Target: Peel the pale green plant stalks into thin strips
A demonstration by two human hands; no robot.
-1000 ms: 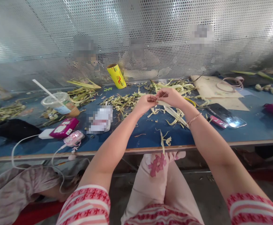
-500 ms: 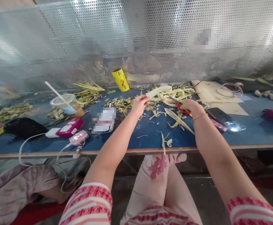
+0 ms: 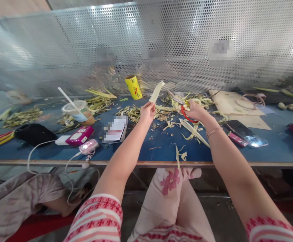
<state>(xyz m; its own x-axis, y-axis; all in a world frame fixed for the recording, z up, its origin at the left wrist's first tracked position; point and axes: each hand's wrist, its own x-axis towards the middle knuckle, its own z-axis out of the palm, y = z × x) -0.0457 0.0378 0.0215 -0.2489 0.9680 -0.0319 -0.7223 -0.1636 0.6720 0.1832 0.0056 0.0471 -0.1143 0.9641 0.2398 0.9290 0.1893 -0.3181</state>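
Pinched in my left hand [image 3: 148, 112] is a pale, flat plant strip [image 3: 157, 91], which points up and slightly right above the table. My right hand [image 3: 195, 111] grips a pair of scissors [image 3: 186, 113] with red handles; the blades point up and left, apart from the strip. Pale green plant scraps [image 3: 204, 101] lie heaped behind and under the right hand, and more shredded scraps [image 3: 133, 112] sit beside the left hand. A longer pale leaf [image 3: 194, 132] rests on the table in front of the scissors.
Around my arms on the blue table [image 3: 146, 153] are a phone [image 3: 115, 129], a plastic cup with straw [image 3: 79, 114], purple power bank [image 3: 80, 135], dark phone [image 3: 248, 133] and yellow roll [image 3: 133, 88]. Behind rises a perforated metal panel [image 3: 181, 43]. Another person's leg [image 3: 48, 191] shows at lower left.
The strip in my left hand has swung from lying rightward to pointing up, its far end apart from the scraps. My right hand has moved left with the scissors.
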